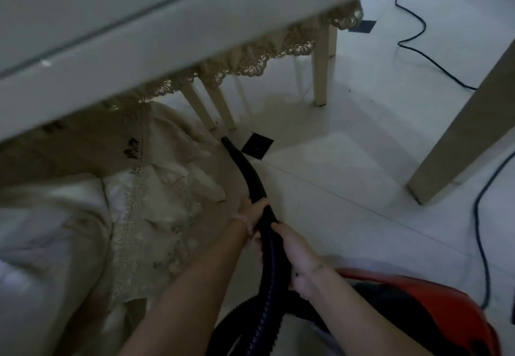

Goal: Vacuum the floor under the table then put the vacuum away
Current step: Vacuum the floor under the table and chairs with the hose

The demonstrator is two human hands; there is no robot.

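The black hose (252, 180) is gripped by the left hand (250, 213) and right hand (299, 255); the red vacuum (457, 308) is cut off below.

forearms bare w/ pale beaded bracelet (241, 220) by left hand (255, 212), sm dark marks (317, 268) nr right hand (299, 255).

Hose: black hose (250, 174) reaches under the table (111, 49)
Hands: left hand (252, 215), right hand (299, 255) grip it below the table edge
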